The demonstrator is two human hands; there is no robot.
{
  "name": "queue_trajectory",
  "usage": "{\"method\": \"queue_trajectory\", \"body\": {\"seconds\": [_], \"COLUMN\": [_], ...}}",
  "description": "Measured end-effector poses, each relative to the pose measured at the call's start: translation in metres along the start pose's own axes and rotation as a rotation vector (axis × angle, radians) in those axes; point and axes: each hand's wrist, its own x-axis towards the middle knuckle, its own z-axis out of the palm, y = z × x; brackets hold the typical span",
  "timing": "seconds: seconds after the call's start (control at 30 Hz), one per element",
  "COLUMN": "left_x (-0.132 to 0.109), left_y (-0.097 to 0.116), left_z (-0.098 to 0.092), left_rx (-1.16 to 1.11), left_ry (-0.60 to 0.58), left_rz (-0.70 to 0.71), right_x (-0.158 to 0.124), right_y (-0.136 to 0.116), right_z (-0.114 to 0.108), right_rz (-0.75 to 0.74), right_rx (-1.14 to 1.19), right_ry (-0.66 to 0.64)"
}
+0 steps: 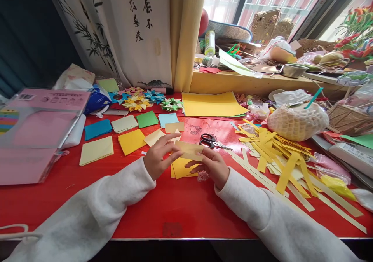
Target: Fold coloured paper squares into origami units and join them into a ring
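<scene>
A paper (190,149) is spanning the space between the two grips, above the desk (151,215). It is looking pale tan-yellow, oblong, plain and nearly flat, its shade varying slightly from top to bottom (whether from a fold, I cannot tell). The left grip (162,154) is clamping its left end between thumb and fingers; the right grip (215,165) is pinching its right end between thumb and forefinger. Both forearms are slanting inward from the lower corners, pale grey sleeves (122,196) reaching the wrists. The left fingers are pointing right across the paper; the right hand's lower fingers are spreading under it, over yellow sheets (178,170). Scissors (208,138) are lying just beyond the right grip, cut strips (287,176) are scattering to its right, and a green stack (147,119) is resting beyond the left grip.
</scene>
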Motion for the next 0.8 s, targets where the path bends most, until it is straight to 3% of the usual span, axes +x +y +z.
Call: {"method": "queue_trajectory", "body": {"seconds": [0.17, 0.37, 0.63, 0.8], "left_x": [-0.0026, -0.0037, -0.0059, -0.0083], "left_y": [0.002, 0.0056, 0.0068, 0.0095], "left_z": [0.003, 0.0052, 0.0091, 0.0095], "left_rx": [-0.144, -0.144, -0.272, -0.287], "left_ry": [-0.02, 0.046, -0.02, -0.098], "left_rz": [-0.168, -0.174, -0.355, -0.37], "right_x": [0.0, -0.0027, -0.0045, -0.0045], "right_y": [-0.0013, -0.002, -0.0043, -0.0049], "right_z": [0.0026, 0.0035, 0.0054, 0.0037], "right_rz": [0.005, -0.108, -0.139, -0.194], "right_rx": [0.047, -0.004, -0.118, -0.145], "right_ry": [-0.008, -0.092, 0.031, 0.109]}}
